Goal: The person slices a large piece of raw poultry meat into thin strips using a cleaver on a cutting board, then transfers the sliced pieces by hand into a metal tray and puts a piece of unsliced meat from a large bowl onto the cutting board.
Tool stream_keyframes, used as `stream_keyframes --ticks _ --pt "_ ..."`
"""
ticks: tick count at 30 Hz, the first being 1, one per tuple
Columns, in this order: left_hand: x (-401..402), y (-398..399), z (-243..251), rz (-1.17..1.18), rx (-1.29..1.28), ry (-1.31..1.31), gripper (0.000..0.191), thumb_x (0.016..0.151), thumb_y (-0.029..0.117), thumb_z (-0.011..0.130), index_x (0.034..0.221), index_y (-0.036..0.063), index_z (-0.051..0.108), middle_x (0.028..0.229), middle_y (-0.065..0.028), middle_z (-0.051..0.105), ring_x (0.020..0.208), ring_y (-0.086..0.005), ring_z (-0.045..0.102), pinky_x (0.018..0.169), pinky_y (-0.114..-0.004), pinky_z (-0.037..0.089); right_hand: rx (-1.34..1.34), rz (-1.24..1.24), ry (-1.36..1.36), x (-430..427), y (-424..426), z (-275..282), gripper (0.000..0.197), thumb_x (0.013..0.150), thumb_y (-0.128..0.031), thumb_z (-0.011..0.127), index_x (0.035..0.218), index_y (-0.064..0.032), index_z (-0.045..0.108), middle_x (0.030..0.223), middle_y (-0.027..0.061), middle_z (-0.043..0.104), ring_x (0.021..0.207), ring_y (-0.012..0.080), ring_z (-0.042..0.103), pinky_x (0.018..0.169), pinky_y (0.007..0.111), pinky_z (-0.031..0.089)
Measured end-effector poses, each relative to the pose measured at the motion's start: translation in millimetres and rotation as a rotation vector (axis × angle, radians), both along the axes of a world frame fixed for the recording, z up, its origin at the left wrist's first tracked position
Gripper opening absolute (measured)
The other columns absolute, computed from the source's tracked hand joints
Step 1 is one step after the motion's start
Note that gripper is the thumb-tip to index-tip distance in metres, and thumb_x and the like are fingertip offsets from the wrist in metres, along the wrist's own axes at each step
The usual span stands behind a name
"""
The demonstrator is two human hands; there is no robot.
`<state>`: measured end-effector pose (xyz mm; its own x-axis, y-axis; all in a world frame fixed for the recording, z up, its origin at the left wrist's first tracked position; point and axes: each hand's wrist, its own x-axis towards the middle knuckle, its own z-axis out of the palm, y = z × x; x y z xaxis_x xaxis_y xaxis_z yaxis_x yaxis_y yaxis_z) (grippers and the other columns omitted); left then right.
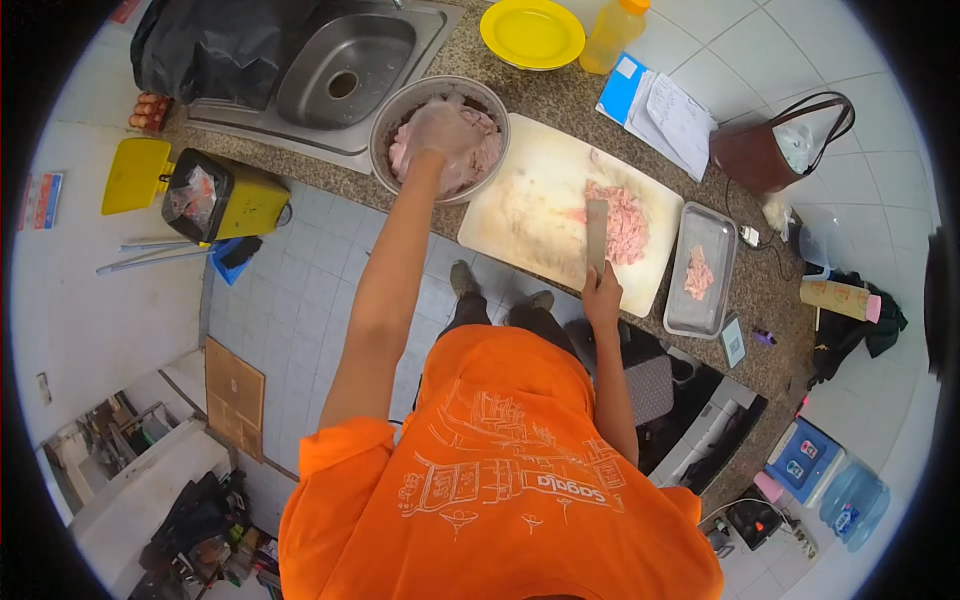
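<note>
My left hand [442, 135], in what looks like a clear plastic glove, reaches into a round metal bowl [380, 161] of raw pale-pink meat [484, 142]. The hand touches the meat; its fingers are blurred, so whether they grip any is unclear. In my right hand [602, 292] is the handle of a cleaver [596, 232]. Its broad blade lies along the left side of a pile of chopped raw meat [626, 225] on a white cutting board [517, 202]. Right of the board, a clear rectangular container [696, 319] holds a small heap of chopped meat [698, 274].
A steel sink [345, 45] lies left behind the bowl. Yellow plates [532, 34], a yellow bottle [613, 37], papers [671, 120] and a brown bag [754, 154] line the counter's back. A phone-sized card [733, 341] lies near the container. A yellow bin [259, 199] stands on the floor at left.
</note>
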<state>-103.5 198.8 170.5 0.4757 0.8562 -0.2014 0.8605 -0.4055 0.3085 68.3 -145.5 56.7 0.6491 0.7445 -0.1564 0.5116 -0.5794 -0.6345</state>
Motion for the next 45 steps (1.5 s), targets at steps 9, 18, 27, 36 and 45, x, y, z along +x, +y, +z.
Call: stream_keyframes --ticks 9,18,27,36,45 --pt "24.4 7.8 -61.0 -0.159 -0.009 -0.494 0.038 0.102 0.034 0.049 0.108 0.0035 0.071 0.099 -0.0158 0.073 0.093 -0.035 0.07 0.083 -0.041 0.054 0.088 -0.111 0.078 -7.9 -33.9 19.5 0.028 0.101 -0.02 0.056 0.109 0.0061 0.06 0.082 0.0276 0.066 0.079 0.0448 0.068 0.067 0.046 0.051" --pt "67.4 -102.9 -66.7 -0.271 -0.059 -0.712 0.038 0.104 0.037 0.046 0.103 0.0076 0.071 0.099 -0.0182 0.072 0.095 -0.0372 0.067 0.084 -0.045 0.051 0.112 -0.114 0.091 -14.9 -37.2 31.7 0.023 0.101 -0.018 0.056 0.105 0.004 0.059 0.077 0.0245 0.064 0.072 0.0412 0.065 0.064 0.046 0.048" --pt "46.3 -149.8 -166.9 -0.161 0.144 -0.385 0.032 0.1 0.032 0.052 0.111 0.0072 0.068 0.106 -0.0139 0.069 0.094 -0.0344 0.065 0.083 -0.044 0.053 0.126 0.053 0.08 -35.0 25.5 11.1 0.02 0.1 -0.017 0.054 0.109 0.001 0.055 0.074 0.0297 0.062 0.071 0.0509 0.063 0.061 0.056 0.046" --pt "23.0 -156.7 -225.6 -0.358 0.292 -0.316 0.039 0.099 0.02 0.049 0.137 0.0129 0.054 0.112 -0.0188 0.065 0.097 -0.0319 0.066 0.078 -0.045 0.055 0.102 0.095 0.067 -43.2 47.2 2.2 0.017 0.1 -0.015 0.052 0.109 -0.0001 0.051 0.07 0.0317 0.061 0.069 0.0534 0.062 0.059 0.06 0.046" --pt "33.7 -158.4 -210.1 -0.422 0.134 -0.084 0.052 0.09 0.013 0.053 0.142 0.0073 0.048 0.123 -0.0251 0.063 0.107 -0.0369 0.067 0.081 -0.042 0.057 -0.1 0.105 -0.012 -51.9 51.0 5.8 0.013 0.1 -0.014 0.049 0.106 -0.0013 0.048 0.073 0.0338 0.062 0.073 0.0537 0.063 0.062 0.063 0.046"
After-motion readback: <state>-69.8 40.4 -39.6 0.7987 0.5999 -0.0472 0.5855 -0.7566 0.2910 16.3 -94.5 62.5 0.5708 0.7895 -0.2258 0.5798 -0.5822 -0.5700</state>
